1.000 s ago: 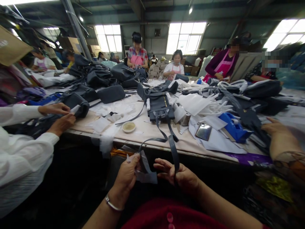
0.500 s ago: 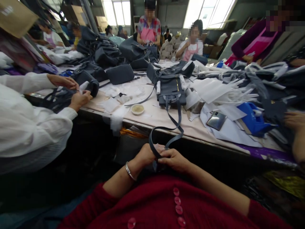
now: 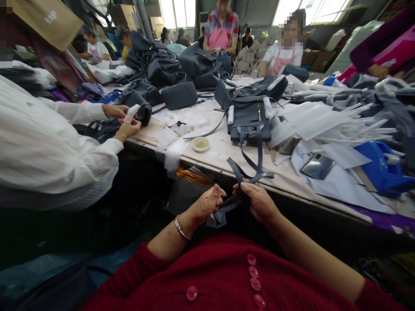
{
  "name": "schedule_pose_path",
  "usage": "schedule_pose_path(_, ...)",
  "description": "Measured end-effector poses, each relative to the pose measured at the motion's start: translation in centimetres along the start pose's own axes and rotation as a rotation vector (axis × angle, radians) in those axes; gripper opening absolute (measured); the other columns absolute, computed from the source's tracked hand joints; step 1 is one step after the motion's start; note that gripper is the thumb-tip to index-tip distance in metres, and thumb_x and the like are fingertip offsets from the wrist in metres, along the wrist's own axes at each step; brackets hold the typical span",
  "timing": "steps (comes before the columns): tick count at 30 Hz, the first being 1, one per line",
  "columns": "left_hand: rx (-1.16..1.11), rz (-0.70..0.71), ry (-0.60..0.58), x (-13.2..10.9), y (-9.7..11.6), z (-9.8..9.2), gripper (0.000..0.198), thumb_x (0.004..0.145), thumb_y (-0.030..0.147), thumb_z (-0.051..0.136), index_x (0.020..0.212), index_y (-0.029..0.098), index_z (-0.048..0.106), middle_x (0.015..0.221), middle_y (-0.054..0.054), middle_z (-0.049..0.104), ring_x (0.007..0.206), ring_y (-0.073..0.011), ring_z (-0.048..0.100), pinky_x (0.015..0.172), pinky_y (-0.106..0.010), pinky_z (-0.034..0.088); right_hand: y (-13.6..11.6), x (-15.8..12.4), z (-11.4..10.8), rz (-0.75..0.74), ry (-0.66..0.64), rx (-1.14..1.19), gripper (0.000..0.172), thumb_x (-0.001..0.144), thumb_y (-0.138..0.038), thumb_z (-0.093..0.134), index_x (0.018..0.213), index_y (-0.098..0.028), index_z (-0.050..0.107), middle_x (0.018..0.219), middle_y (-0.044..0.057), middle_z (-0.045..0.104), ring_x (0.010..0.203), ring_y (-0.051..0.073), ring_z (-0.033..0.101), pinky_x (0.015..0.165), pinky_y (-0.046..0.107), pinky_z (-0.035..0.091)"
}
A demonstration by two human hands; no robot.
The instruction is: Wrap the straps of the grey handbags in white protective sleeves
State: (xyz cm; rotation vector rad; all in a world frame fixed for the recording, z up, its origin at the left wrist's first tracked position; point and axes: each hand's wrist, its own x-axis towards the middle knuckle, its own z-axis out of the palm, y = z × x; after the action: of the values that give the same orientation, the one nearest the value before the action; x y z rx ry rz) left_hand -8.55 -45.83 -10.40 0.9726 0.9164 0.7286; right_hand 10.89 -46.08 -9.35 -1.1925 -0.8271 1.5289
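A dark grey-blue bag (image 3: 249,119) lies on the table, and its long strap (image 3: 256,166) hangs over the front edge down to my lap. My left hand (image 3: 207,203) is closed on the strap's lower end, where a grey-white wrapping piece (image 3: 216,219) hangs from it. My right hand (image 3: 257,201) pinches the same strap a little to the right. Both hands sit close together just below the table edge, above my red buttoned top.
A small white dish (image 3: 200,144) sits near the table edge (image 3: 207,166). A phone (image 3: 317,166), white papers (image 3: 311,123) and a blue tape dispenser (image 3: 381,170) lie at right. A person in white (image 3: 48,142) works on a dark bag at left. Other people stand behind piled bags.
The view has dropped and drawn closer to the table. My hands, first apart with the strap and wrapping between them, came together on the strap and are now slightly separated along it.
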Motion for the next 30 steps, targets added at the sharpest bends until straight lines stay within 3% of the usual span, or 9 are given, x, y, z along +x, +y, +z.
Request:
schedule_pose_path(4, -0.014, -0.043, 0.0, 0.0, 0.2, 0.3, 0.071, 0.077, 0.083, 0.039, 0.09, 0.015, 0.057, 0.059, 0.007, 0.035, 0.045, -0.0059, 0.026, 0.042, -0.02, 0.018, 0.1, -0.2, -0.3, 0.043, -0.028, -0.002, 0.031, 0.069, -0.043, 0.081, 0.081, -0.015, 0.075, 0.072, 0.004, 0.068, 0.067, 0.016, 0.058, 0.063, 0.028, 0.045)
schedule_pose_path(8, -0.175, -0.115, -0.134, -0.4, 0.6, 1.2, 0.069, 0.083, 0.079, 0.035, 0.091, 0.015, 0.06, 0.063, 0.005, 0.038, 0.045, -0.0051, 0.024, 0.043, -0.02, 0.018, 0.5, -0.7, -0.6, 0.068, -0.04, 0.027, 0.029, 0.069, -0.04, 0.082, 0.079, -0.015, 0.073, 0.071, 0.002, 0.067, 0.065, 0.014, 0.056, 0.062, 0.027, 0.043)
schedule_pose_path(15, -0.152, -0.084, -0.142, -1.3, -1.3, 3.0, 0.048, 0.076, 0.062, 0.067, 0.074, 0.016, 0.053, 0.057, 0.005, 0.046, 0.046, -0.0064, 0.038, 0.045, -0.02, 0.028, 0.4, 0.2, -1.4, 0.025, 0.084, 0.235, 0.028, 0.067, -0.041, 0.083, 0.08, -0.019, 0.071, 0.076, 0.003, 0.07, 0.07, 0.017, 0.061, 0.067, 0.03, 0.049)
schedule_pose_path(22, -0.196, -0.052, 0.019, -0.4, -1.2, 1.4, 0.041, 0.067, 0.048, 0.082, 0.076, 0.013, 0.062, 0.065, 0.0, 0.06, 0.052, -0.0082, 0.051, 0.052, -0.021, 0.039, -0.9, 0.8, -2.5, -0.006, 0.145, 0.22, 0.029, 0.06, -0.038, 0.087, 0.075, -0.017, 0.072, 0.064, -0.001, 0.064, 0.058, 0.012, 0.053, 0.054, 0.025, 0.041)
schedule_pose_path(30, -0.202, -0.053, -0.003, -0.3, 0.3, 0.8, 0.039, 0.071, 0.044, 0.081, 0.09, 0.011, 0.07, 0.07, -0.002, 0.064, 0.058, -0.0097, 0.056, 0.055, -0.021, 0.041, -0.6, 1.0, -2.5, -0.022, 0.149, 0.211, 0.032, 0.06, -0.04, 0.088, 0.075, -0.016, 0.073, 0.059, -0.002, 0.059, 0.054, 0.01, 0.047, 0.051, 0.025, 0.035)
